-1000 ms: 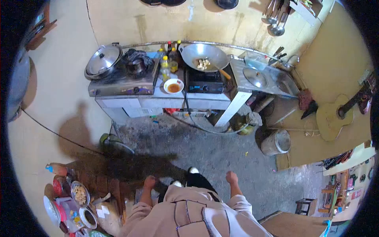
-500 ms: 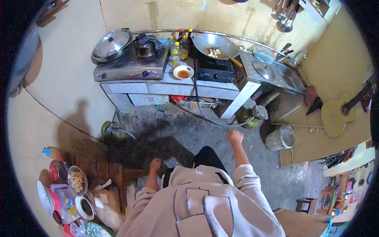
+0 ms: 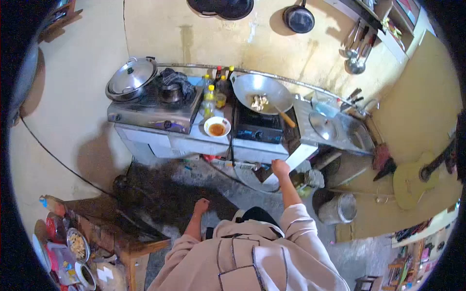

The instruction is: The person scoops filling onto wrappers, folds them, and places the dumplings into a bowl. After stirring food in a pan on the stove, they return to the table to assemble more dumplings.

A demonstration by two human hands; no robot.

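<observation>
My right hand (image 3: 280,168) is a loose fist, held out in front of the counter below the single-burner stove (image 3: 258,132); nothing shows in it. Lower and to the left, my left hand (image 3: 201,206) hangs with its fingers curled, over the dark floor, and no object shows in it. On that stove sits a wok (image 3: 250,86) with pale food pieces (image 3: 259,102) inside and a wooden-handled spatula (image 3: 287,119) leaning over its rim. A white bowl of brown sauce (image 3: 217,127) stands on the counter to the left. Neither hand touches any of these.
A two-burner stove (image 3: 150,116) carries a lidded pot (image 3: 131,77) and a small dark pot (image 3: 171,93). Bottles (image 3: 209,99) stand between the stoves. To the right are a sink (image 3: 357,136), a bucket (image 3: 338,208) and a guitar (image 3: 414,178). A wooden table (image 3: 131,250) is at lower left.
My body has moved closer to the counter, and the view has tilted up, showing pans on the wall. My right hand now appears near the counter's front. Both hands stay curled.
</observation>
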